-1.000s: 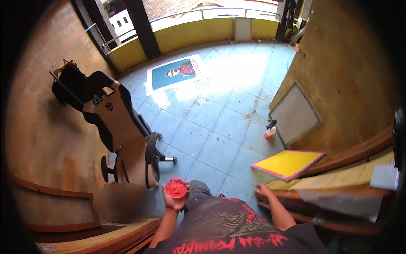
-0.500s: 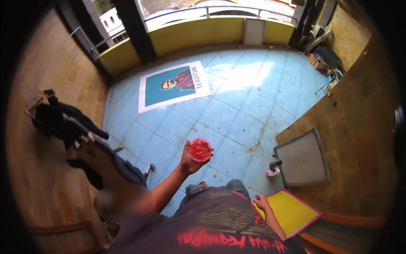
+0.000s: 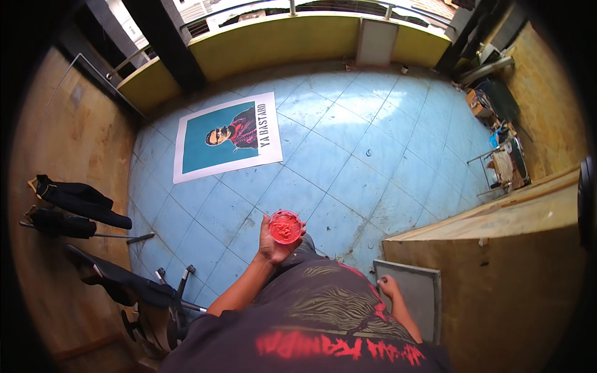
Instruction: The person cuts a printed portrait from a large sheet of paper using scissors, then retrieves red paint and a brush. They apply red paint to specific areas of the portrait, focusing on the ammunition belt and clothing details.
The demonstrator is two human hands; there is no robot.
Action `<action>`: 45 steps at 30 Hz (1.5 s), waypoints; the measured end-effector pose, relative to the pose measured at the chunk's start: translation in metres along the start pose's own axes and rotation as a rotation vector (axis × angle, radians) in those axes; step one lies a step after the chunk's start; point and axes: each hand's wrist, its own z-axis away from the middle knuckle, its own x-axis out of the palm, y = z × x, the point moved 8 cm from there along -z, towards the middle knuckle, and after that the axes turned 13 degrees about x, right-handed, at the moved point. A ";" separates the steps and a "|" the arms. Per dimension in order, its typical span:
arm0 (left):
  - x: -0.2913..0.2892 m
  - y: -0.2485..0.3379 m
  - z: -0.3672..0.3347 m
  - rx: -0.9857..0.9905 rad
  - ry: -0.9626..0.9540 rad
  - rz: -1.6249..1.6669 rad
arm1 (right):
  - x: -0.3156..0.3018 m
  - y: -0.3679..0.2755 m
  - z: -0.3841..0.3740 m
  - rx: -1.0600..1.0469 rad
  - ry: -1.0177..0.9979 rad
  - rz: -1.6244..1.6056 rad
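My left hand (image 3: pixel 271 247) is wrapped around a small round tub (image 3: pixel 286 227) of thick red paint or ink, its open top facing up in front of my body. My right hand (image 3: pixel 390 286) hangs at my right side with its fingers curled; whatever they hold, if anything, is hidden. Just behind that hand, a grey framed panel (image 3: pixel 425 301) leans by the wooden partition. I cannot tell whether the hand touches it. A large print (image 3: pixel 208 166) lies flat on the tiled floor ahead to the left, showing a figure in sunglasses on teal with a white border.
Black office chair parts (image 3: pixel 134 283) and a chair base (image 3: pixel 180 292) stand close on my left. A wooden partition (image 3: pixel 491 248) rises on the right. Boxes and clutter (image 3: pixel 507 161) line the far right wall. A yellow parapet (image 3: pixel 267 50) closes the far end of the blue tiled floor (image 3: pixel 336 180).
I have moved forward, so the print is nearer and the yellow panel and bottle on my right have left the view. The tub stays in my left hand.
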 end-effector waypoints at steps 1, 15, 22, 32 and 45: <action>0.005 -0.002 -0.020 0.015 0.014 0.043 | -0.047 -0.034 -0.044 -0.050 0.060 0.027; 0.261 0.000 -0.532 -0.101 -0.141 -0.037 | -0.326 -0.261 -0.306 0.018 0.104 -0.151; 0.455 -0.086 -0.795 -0.174 -0.339 -0.191 | -0.259 -0.051 -0.374 0.437 -0.295 -0.116; 0.513 -0.187 -0.981 -0.002 0.023 0.097 | -0.782 -0.303 -0.737 0.183 0.113 0.079; 0.652 -0.231 -1.379 -0.008 0.038 0.097 | -1.068 -0.682 -1.085 -0.086 0.046 0.004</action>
